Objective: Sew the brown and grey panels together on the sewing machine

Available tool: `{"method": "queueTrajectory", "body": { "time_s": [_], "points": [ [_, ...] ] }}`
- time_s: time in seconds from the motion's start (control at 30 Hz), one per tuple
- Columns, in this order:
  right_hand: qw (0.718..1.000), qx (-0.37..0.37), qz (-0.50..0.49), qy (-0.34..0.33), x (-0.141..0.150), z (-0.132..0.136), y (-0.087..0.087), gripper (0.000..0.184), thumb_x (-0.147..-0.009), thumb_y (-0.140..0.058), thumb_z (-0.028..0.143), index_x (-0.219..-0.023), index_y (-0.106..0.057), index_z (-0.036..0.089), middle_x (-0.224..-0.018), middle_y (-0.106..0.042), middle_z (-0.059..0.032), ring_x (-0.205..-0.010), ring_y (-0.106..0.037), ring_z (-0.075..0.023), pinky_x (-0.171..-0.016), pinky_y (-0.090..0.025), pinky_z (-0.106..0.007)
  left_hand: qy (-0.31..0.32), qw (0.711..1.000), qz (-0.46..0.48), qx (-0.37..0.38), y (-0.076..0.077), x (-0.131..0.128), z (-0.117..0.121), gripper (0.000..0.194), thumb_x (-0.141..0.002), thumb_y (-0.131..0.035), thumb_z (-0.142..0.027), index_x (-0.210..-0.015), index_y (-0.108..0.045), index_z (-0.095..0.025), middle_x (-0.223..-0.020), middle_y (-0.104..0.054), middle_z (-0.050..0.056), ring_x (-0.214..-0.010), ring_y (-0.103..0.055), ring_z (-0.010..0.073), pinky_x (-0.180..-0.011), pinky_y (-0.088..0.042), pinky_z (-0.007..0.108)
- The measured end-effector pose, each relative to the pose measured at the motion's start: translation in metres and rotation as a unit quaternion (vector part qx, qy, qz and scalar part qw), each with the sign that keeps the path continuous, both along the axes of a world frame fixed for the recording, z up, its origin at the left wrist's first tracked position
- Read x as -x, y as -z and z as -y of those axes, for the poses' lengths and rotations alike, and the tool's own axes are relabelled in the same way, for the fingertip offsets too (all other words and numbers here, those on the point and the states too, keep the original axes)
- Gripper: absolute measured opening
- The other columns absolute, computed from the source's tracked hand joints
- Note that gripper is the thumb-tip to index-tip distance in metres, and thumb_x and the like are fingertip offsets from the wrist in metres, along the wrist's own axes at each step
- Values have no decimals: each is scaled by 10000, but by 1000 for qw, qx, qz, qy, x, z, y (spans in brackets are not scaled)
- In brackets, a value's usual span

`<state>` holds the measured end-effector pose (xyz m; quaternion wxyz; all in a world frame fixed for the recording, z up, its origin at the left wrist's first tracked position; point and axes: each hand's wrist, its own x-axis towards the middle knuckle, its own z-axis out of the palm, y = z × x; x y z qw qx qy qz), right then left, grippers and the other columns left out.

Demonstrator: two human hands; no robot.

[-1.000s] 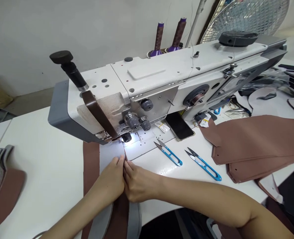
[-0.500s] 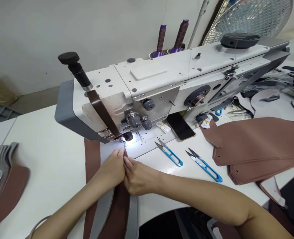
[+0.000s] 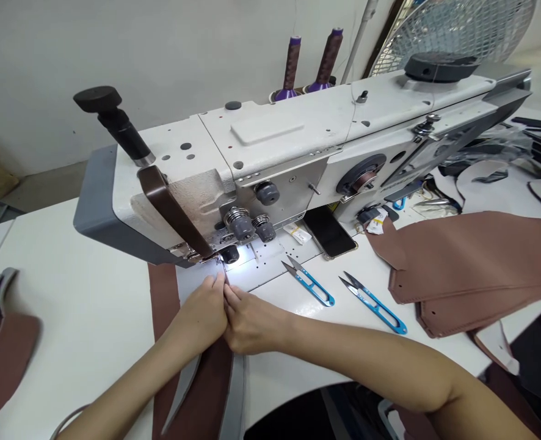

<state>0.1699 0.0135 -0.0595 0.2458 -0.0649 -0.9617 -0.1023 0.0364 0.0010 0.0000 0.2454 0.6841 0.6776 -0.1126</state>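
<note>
In front of the needle of a white sewing machine (image 3: 270,134), both my hands meet on a brown strip of material with a grey backing (image 3: 210,385). My left hand (image 3: 205,308) presses and pinches the strip's edge close to the lit needle area. Right beside it, my right hand (image 3: 250,321) has its fingers closed on the same edge, thumb and forefinger toward the needle. The strip hangs down toward me under the wrists. Another brown band (image 3: 164,299) lies to the left of it. The exact stitch point is partly hidden by the machine head.
Two blue thread snips (image 3: 314,284) (image 3: 380,308) lie right of my hands. Behind them is a black phone (image 3: 331,232). Brown cut panels (image 3: 476,256) cover the right side, and a stack of curved pieces (image 3: 5,348) sits at the left. Thread cones (image 3: 290,70) stand behind the machine.
The view has shifted slightly, with the machine appearing a little further left. My hands keep their hold on the strip, and less grey backing shows below my wrists.
</note>
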Motion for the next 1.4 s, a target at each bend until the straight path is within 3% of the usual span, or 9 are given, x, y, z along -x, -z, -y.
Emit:
{"method": "queueTrajectory", "body": {
  "time_s": [0.13,0.37,0.63,0.87,1.0,1.13,1.23,1.4],
  "points": [
    [1000,8,-2,-8,-3,3,1,166,-757,-522,76,-756,-686,50,-733,-685,-204,-707,-641,-297,-752,-469,-492,-1,1000,2,0,-4,-2,2,569,-803,-348,18,-1368,-396,-36,-1152,-584,174,-1002,-611,236,-883,-478,342],
    [1000,-17,-3,9,-3,4,5,186,-726,-522,96,-770,-699,61,-809,-701,-228,-787,-660,-354,-771,-462,-509,34,999,-4,-4,-7,-7,7,487,-813,-311,37,-1228,-536,-82,-1115,-597,138,-1027,-567,232,-926,-450,342],
    [1000,-19,-20,11,-1,4,6,176,-764,-505,86,-799,-666,25,-786,-691,-241,-770,-666,-337,-779,-491,-501,7,999,-9,-51,6,0,-4,463,-792,-325,39,-1175,-550,-93,-1077,-573,127,-961,-561,208,-895,-448,321],
    [999,-23,-30,28,1,-1,10,180,-801,-477,69,-809,-653,32,-826,-690,-241,-831,-671,-332,-840,-499,-517,53,992,-32,-107,11,0,-7,300,-836,-368,-35,-913,-641,-131,-996,-591,119,-948,-525,236,-881,-443,363],
    [998,-39,-46,33,-1,2,11,221,-814,-469,77,-880,-657,-18,-905,-686,-278,-884,-673,-350,-850,-506,-515,23,990,5,-141,17,5,3,323,-819,-392,-50,-1006,-633,-157,-950,-583,90,-886,-523,214,-857,-446,356],
    [997,-42,-49,36,-2,6,10,270,-816,-456,63,-956,-633,-86,-992,-653,-338,-933,-669,-370,-835,-515,-507,39,986,23,-159,20,7,9,354,-799,-402,-49,-1045,-627,-168,-918,-579,83,-867,-504,218,-856,-437,358],
    [997,-50,-39,36,1,1,9,255,-824,-455,45,-953,-629,-90,-991,-652,-340,-933,-670,-370,-838,-511,-510,42,989,3,-139,17,7,3,375,-817,-358,-44,-1050,-636,-135,-903,-568,97,-859,-505,229,-845,-444,368],
    [999,-34,-9,27,-2,-7,5,214,-869,-442,47,-902,-637,-35,-940,-682,-289,-897,-685,-329,-841,-520,-491,17,996,15,-86,13,24,-3,569,-803,-361,-37,-1349,-484,-138,-980,-539,97,-950,-526,228,-871,-456,348]
  ]
}}
